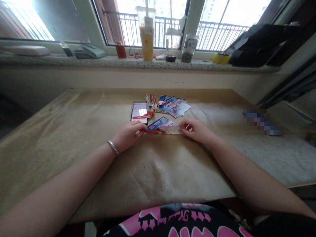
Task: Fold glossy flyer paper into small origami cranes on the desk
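A printed paper leaflet (161, 124), blue and red with a QR code, is stretched between both hands just above the table. Its near edge looks folded or curled over. My left hand (132, 134), with a silver bangle at the wrist, pinches the left end. At the other end, the fingertips of my right hand (195, 130) are closed on the paper. A phone (139, 112) with a lit screen lies just beyond my left hand. Folded red and white paper pieces (151, 107) rest beside it, and a fanned stack of similar leaflets (174, 105) lies behind the held one.
A brown covering spreads over the table (106, 184). Far right lies a blurred blue item (263, 123). On the windowsill (93, 62) stand a tall cup with yellow contents (147, 39), two clear containers, a red bottle (120, 50), yellow tape (221, 58) and a black bag (259, 46).
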Motion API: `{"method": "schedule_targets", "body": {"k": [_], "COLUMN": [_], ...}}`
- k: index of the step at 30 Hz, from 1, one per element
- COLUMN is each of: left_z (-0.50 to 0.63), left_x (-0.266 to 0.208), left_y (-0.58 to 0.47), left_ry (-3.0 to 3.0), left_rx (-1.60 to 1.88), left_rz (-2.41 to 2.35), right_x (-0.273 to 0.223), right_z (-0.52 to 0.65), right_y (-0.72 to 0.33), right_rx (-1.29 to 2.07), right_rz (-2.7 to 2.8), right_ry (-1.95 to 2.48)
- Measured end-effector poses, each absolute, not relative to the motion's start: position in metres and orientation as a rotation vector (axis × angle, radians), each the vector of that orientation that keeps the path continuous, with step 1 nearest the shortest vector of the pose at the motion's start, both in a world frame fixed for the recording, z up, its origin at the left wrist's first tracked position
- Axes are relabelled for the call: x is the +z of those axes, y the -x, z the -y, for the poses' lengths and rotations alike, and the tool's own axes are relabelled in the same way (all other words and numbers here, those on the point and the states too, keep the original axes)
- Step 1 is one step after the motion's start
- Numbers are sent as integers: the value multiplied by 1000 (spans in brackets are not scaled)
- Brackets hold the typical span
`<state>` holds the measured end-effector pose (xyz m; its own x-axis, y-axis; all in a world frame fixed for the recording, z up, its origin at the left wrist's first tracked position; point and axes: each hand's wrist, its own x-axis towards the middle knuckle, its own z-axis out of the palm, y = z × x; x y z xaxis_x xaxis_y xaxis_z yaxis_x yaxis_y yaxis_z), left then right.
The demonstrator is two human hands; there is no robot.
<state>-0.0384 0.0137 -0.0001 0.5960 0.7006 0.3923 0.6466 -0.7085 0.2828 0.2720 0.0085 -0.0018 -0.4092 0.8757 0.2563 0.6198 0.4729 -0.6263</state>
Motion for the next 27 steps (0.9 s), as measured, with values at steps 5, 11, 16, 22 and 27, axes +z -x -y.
{"method": "schedule_targets", "body": {"k": [5, 11, 16, 22, 27], "left_z": [-18, -17, -13, -6, -4], "left_x": [-1, 2, 4, 9, 12], "left_y": [43, 45, 40, 33, 31], "left_ry": [-2899, -2995, -3034, -3091, -3057], "left_rx": [718, 640, 517, 436, 446], "left_rz": [-1004, -898, -698, -630, -585], "right_x": [5, 8, 11, 11, 7], "right_z": [-6, -6, -3, -3, -2], "right_y": [-274, -275, -272, -269, -265], "right_rx": [650, 701, 658, 555, 508], "right_rz": [2283, 2406, 2544, 2625, 2638], "right_ry": [1021, 831, 812, 764, 729]}}
